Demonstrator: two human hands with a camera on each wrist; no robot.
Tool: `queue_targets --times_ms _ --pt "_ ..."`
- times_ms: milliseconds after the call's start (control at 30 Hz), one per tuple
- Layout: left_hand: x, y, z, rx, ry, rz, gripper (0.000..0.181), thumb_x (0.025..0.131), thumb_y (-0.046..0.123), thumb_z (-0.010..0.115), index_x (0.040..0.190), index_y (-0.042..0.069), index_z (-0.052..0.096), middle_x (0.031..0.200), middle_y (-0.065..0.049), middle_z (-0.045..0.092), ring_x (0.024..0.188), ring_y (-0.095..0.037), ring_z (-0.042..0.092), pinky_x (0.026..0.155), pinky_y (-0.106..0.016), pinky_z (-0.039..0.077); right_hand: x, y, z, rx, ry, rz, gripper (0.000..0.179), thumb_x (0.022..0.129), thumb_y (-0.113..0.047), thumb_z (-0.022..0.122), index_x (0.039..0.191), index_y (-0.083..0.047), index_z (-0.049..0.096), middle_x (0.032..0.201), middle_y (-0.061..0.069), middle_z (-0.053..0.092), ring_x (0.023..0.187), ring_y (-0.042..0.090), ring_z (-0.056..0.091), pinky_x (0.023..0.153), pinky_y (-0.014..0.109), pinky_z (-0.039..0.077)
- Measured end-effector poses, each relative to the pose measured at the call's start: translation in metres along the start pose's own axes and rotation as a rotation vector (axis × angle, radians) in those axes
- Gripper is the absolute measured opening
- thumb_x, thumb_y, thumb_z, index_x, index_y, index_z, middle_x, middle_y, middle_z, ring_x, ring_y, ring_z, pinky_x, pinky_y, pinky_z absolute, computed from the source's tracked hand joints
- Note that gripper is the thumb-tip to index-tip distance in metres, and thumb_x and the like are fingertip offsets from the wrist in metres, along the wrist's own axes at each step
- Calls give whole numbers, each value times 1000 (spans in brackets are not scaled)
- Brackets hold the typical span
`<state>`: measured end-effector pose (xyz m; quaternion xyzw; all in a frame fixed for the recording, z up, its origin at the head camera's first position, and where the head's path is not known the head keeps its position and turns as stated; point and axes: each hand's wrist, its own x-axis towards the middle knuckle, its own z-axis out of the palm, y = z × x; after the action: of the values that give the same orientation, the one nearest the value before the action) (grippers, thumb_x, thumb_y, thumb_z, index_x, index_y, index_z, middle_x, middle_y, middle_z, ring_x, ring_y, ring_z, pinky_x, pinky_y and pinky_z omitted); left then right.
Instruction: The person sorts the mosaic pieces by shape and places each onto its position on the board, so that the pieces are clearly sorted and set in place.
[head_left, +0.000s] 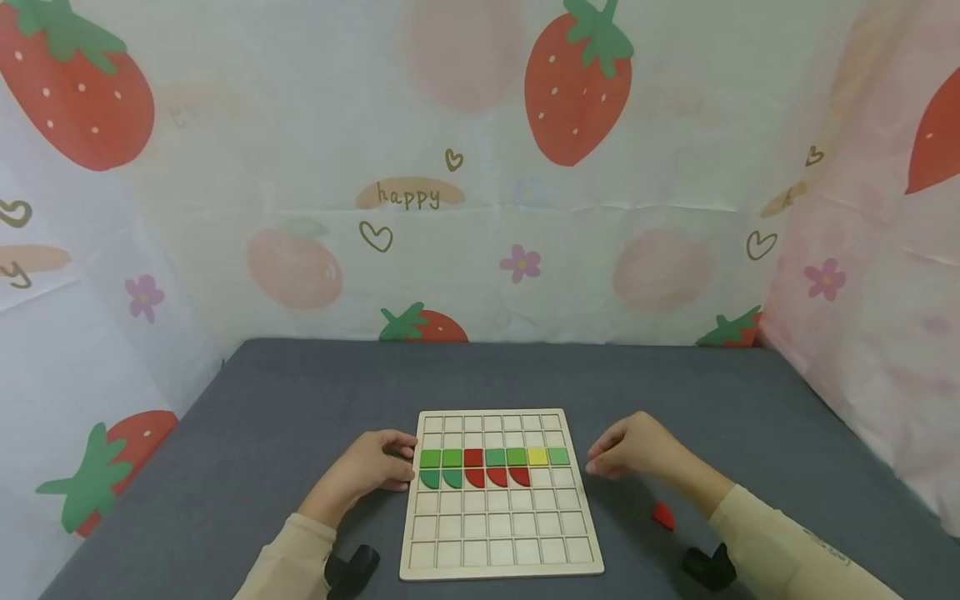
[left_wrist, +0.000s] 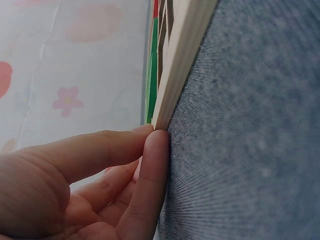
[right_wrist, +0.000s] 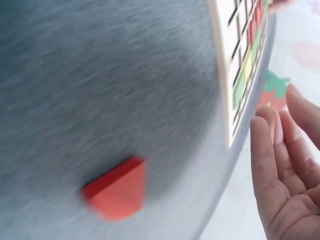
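A pale wooden grid board (head_left: 501, 573) lies on the dark cloth. Across it runs a row of green, red and yellow square tiles (head_left: 473, 457). Directly below are quarter-round tiles (head_left: 497, 477), green at the left and red after them. My left hand (head_left: 372, 462) rests at the board's left edge, thumb and fingertips touching its side (left_wrist: 175, 75). Off the right edge hovers my right hand (head_left: 628, 446), and in the right wrist view its fingers (right_wrist: 265, 160) hold nothing. A loose red quarter-round tile (head_left: 663, 516) lies on the cloth below the right wrist.
Dark grey cloth (head_left: 322, 392) covers the table. Strawberry-printed curtains (head_left: 480, 275) hang behind it and at both sides. Black wrist mounts show beside the left sleeve (head_left: 288, 558) and the right sleeve (head_left: 787, 550).
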<state>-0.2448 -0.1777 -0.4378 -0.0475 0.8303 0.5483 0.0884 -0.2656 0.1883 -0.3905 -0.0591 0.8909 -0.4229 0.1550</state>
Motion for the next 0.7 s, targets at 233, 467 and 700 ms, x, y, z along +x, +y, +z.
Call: queue_targets --times_ms 233,467,700 --pt "-1 0 -1 7 -5 5 50 79 -9 70 128 -7 59 106 -16 59 76 -17 63 68 -34 61 -7 20 -15 -22 -5 33 23 75 -13 86 92 1 78 87 7 76 72 16 71 70 36 62" --pt "-1 1 -2 4 -11 3 51 79 -10 70 128 -7 59 106 -16 59 76 -17 63 67 -34 61 -15 37 -28 -47 -14 57 23 75 -14 86 91 0 78 83 5 76 73 15 70 70 34 61" --pt "-1 1 0 6 -7 1 50 79 -9 70 128 -7 60 105 -15 59 76 -17 63 67 -33 60 -22 52 -39 -52 -31 83 27 73 -12 87 94 2 77 87 7 77 75 14 71 71 34 61"
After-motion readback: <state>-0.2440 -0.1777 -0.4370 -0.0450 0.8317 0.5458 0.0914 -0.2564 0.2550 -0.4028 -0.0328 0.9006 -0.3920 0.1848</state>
